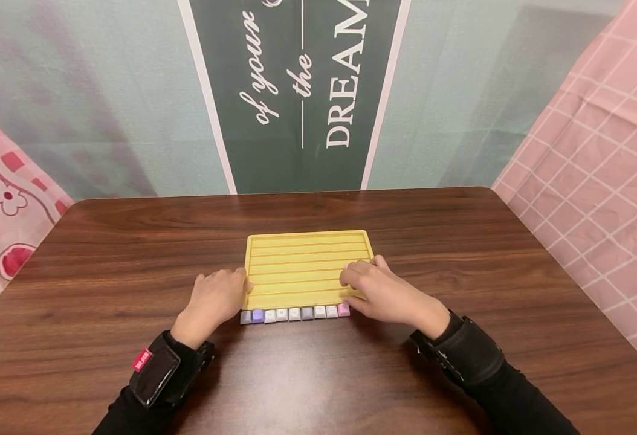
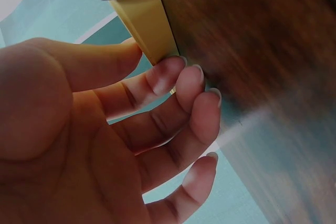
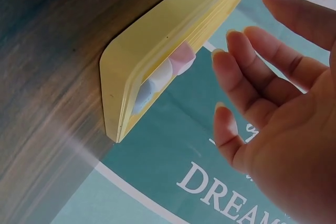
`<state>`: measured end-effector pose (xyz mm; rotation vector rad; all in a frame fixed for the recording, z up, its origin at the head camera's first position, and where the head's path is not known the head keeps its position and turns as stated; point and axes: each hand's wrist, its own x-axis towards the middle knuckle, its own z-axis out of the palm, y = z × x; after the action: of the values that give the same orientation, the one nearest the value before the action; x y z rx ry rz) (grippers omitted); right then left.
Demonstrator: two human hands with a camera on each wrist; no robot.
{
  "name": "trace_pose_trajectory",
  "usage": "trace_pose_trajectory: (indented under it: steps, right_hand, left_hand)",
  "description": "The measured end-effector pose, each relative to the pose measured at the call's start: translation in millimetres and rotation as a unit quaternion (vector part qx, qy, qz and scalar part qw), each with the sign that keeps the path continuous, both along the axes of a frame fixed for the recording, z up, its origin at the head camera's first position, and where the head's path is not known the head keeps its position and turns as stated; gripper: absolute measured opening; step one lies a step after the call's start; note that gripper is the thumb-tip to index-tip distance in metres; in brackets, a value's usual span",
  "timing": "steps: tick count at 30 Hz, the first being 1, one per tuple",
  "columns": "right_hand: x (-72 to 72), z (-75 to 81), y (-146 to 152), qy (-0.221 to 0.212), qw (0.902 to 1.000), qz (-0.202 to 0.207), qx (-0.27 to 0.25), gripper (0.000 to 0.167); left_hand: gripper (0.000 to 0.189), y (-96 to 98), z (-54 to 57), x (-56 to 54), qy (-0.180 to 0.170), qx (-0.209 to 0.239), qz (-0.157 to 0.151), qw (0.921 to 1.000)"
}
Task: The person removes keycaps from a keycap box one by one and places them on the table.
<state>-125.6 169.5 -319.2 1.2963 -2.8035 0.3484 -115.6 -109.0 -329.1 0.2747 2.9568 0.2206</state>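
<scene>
A shallow yellow tray [image 1: 304, 272] with raised ridges lies flat on the table. My left hand [image 1: 217, 296] grips its left edge, thumb and index fingertip at the near corner in the left wrist view. My right hand [image 1: 381, 290] hovers over the tray's right end, fingers loosely bent and apart, nothing between them. Below the right hand, a pink keycap [image 3: 182, 57], a white keycap [image 3: 161, 74] and a blue-grey keycap [image 3: 143, 97] sit inside the tray; the hand hides them in the head view. Along the near edge runs a row of keycaps [image 1: 294, 314], with a pink one [image 1: 343, 309] by the right thumb.
The brown wooden table [image 1: 302, 380] extends around the tray on all sides. Behind it hangs a blue-green curtain with a dark lettered panel [image 1: 302, 163]. Pink patterned cloth [image 1: 596, 181] hangs at the right, and another flowered one [image 1: 8, 193] at the left.
</scene>
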Motion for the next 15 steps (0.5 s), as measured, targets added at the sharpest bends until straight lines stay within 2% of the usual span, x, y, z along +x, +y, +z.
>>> trace_pose_trajectory:
  steps: [15]
  right_hand:
    - [-7.3, -2.2, 3.2, 0.055, 0.9977, -0.028, -0.029, 0.019]
  left_hand:
    - [0.019, -0.3, 0.7, 0.2, -0.001, 0.005, -0.003, 1.0]
